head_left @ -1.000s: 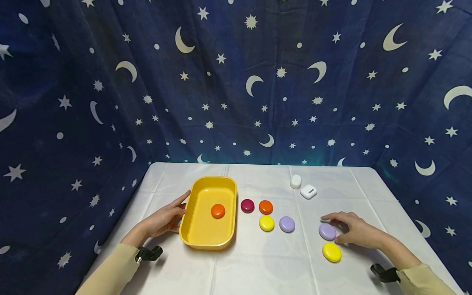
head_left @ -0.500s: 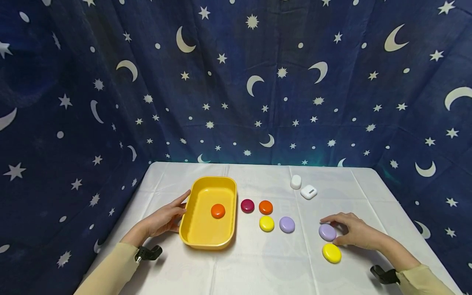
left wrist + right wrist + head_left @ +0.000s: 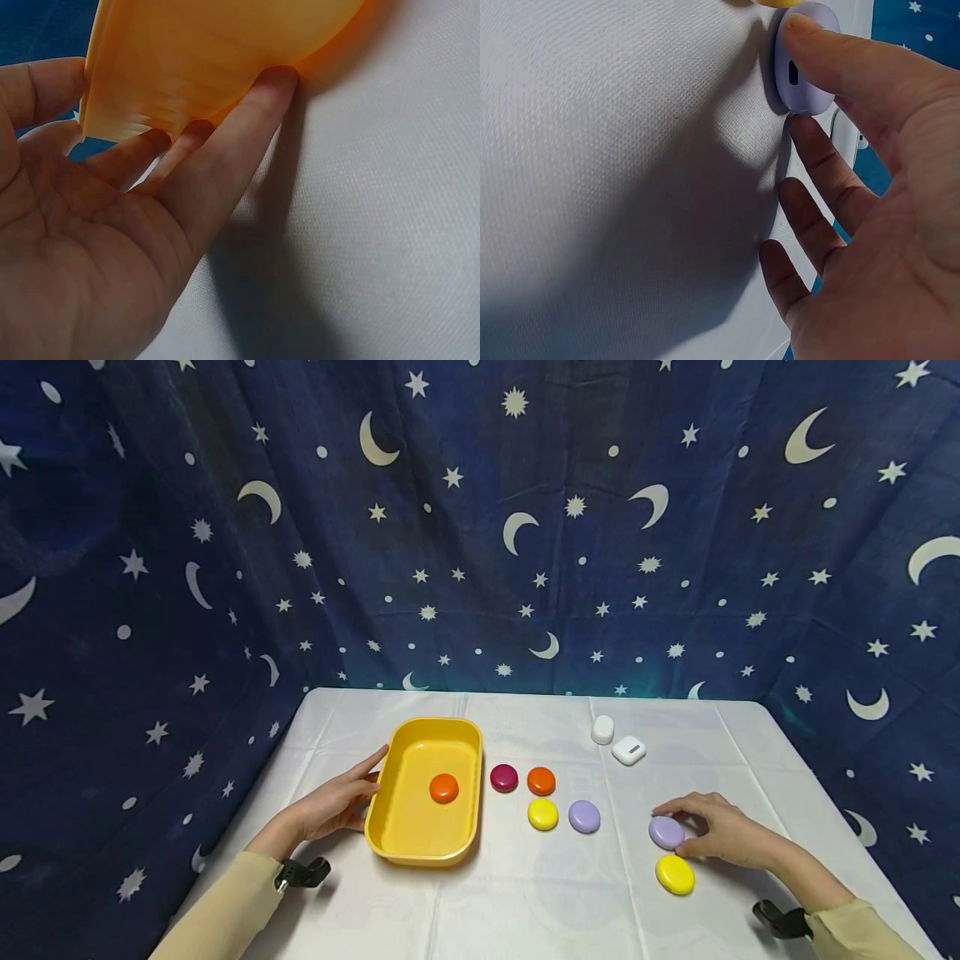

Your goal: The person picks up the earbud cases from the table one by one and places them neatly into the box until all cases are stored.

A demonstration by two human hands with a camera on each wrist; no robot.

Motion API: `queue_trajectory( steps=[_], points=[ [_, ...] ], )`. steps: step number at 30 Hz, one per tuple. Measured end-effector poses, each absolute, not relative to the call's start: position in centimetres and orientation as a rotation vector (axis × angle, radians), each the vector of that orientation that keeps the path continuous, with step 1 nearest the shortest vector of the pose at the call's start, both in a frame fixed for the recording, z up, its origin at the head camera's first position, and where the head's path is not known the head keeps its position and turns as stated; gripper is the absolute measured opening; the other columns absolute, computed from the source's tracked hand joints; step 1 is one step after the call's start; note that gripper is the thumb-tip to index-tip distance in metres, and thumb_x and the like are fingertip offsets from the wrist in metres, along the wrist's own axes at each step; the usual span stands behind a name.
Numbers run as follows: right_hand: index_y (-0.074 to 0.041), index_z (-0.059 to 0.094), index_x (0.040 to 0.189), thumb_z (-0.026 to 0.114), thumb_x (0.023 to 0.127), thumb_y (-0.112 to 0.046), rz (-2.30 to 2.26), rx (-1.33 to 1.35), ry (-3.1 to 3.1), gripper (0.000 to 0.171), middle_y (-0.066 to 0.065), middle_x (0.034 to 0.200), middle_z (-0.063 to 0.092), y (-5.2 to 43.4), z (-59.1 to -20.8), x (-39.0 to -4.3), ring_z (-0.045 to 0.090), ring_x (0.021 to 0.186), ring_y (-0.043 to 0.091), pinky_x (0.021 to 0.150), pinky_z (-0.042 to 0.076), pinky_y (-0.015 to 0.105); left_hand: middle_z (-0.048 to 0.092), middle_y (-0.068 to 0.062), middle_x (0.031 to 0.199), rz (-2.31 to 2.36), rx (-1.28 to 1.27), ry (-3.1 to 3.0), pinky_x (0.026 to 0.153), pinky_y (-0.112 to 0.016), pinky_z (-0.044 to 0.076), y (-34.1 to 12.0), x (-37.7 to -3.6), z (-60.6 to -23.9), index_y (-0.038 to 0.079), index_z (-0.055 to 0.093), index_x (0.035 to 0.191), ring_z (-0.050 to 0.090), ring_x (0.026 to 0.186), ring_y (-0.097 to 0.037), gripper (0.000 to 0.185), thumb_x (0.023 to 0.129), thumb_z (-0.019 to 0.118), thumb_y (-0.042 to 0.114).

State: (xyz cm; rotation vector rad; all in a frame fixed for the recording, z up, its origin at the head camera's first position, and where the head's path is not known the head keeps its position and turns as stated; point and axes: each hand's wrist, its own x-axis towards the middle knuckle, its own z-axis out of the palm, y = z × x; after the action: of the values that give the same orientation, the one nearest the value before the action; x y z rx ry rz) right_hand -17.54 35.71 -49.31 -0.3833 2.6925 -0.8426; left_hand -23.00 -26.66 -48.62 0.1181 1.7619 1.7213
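Note:
My right hand pinches a lilac disc lying on the white tablecloth at the right. In the right wrist view the thumb lies on top of the lilac disc and the index finger is against its underside. A yellow disc lies just in front of it. My left hand rests with straight fingers against the left wall of a yellow tray. An orange disc lies inside the tray.
Between the tray and my right hand lie a maroon disc, an orange disc, a yellow disc and a lilac disc. Two small white cases sit further back. Dark starry curtains surround the table.
My right hand's fingers have drawn in closer round the lilac disc. The left hand and the tray have not moved.

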Motion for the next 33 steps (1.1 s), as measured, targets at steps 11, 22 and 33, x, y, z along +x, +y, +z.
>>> queue_trajectory(
  steps=[11,22,33],
  points=[
    [-0.022,0.072,0.126,0.089,0.076,-0.03,-0.846,-0.397,2.698,0.054,-0.002,0.12,0.066,35.6,-49.2,-17.7,0.047,0.113,0.029,0.088,0.044,0.047,0.007,-0.026,0.167,1.728,0.109,1.76,0.089,-0.051,0.057,-26.8,-23.0,-48.7,0.037,0.006,0.165,0.056,0.125,-0.036,0.077,0.106,0.047,0.012],
    [-0.02,0.072,0.126,0.089,0.077,-0.03,-0.82,-0.378,2.687,0.053,-0.001,0.118,0.066,35.5,-48.9,-17.9,0.048,0.11,0.028,0.087,0.045,0.047,0.007,-0.024,0.168,1.74,0.138,1.731,0.089,-0.053,0.056,-26.8,-22.9,-48.8,0.036,0.003,0.165,0.058,0.122,-0.038,0.075,0.107,0.043,0.011],
    [-0.02,0.072,0.129,0.088,0.079,-0.025,-0.77,-0.612,2.856,0.054,-0.011,0.111,0.065,33.8,-46.8,-19.5,0.046,0.107,0.022,0.085,0.045,0.042,0.013,-0.027,0.166,1.745,0.146,1.728,0.09,-0.055,0.055,-26.7,-23.0,-49.0,0.036,0.004,0.166,0.059,0.122,-0.038,0.075,0.107,0.043,0.01]
  ],
)
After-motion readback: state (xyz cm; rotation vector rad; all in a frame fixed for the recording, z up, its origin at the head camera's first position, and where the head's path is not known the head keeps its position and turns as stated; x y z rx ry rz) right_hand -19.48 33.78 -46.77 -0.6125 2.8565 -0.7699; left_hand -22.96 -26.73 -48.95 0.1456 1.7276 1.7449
